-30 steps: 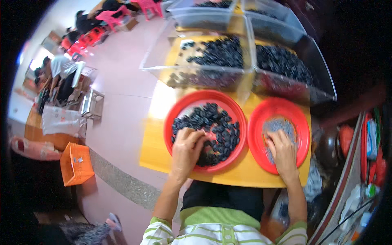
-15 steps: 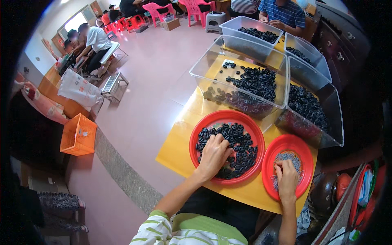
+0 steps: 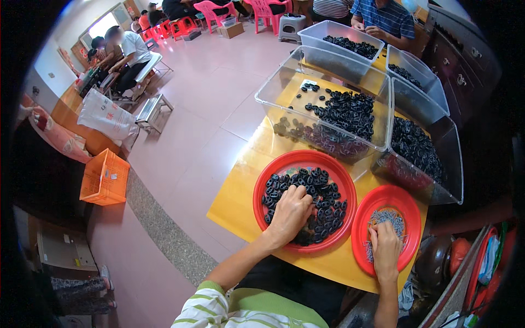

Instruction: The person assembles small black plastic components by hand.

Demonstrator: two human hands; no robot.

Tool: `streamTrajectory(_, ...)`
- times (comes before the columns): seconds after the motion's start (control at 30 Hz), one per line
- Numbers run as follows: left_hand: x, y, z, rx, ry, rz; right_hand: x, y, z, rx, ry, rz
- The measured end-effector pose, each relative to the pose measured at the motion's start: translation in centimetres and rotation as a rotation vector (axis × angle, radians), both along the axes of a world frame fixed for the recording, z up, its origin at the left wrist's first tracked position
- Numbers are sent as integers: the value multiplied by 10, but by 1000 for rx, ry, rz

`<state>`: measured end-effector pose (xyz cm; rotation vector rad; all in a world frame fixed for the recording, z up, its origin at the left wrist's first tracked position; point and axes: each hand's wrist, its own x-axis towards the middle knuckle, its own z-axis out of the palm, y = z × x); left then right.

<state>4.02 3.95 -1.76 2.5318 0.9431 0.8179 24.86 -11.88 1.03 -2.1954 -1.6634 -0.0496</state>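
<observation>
My left hand (image 3: 292, 214) is closed, fingers curled down among small black oval pieces with holes (image 3: 328, 212) in a large round red tray (image 3: 259, 229). Its fingertips, and anything between them, are hidden. To the right, a smaller oval red tray (image 3: 414, 216) contains many thin grey pins or screws (image 3: 391, 217), too small to name surely. Over its near part my right hand (image 3: 386, 246) is also closed, with thumb and fingers bent together; I cannot make out what they hold. Both trays rest on a yellow tabletop (image 3: 232, 202).
Beyond the trays stand clear plastic bins (image 3: 262, 97) with more black pieces. A person in a blue striped shirt (image 3: 385, 19) works at the far end. An orange crate (image 3: 104, 177) and a metal step stool (image 3: 154, 112) are on the floor at left. A dark drawer cabinet (image 3: 459, 60) stands at right.
The view has shifted slightly. Both hands stay over their trays, with the left fingers a little more curled. At the lower left, a bystander's legs and feet have shifted.
</observation>
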Motion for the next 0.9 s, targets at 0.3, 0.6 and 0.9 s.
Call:
streamTrajectory(0.3,1,-2,5,-40,-30,0,0,-1,1,-22,69,2)
streamTrajectory(0.6,4,4,5,-59,7,-58,0,2,1,-41,166,-12)
streamTrajectory(0.9,4,-7,18,-95,-123,-134,9,1,6,-75,358,38)
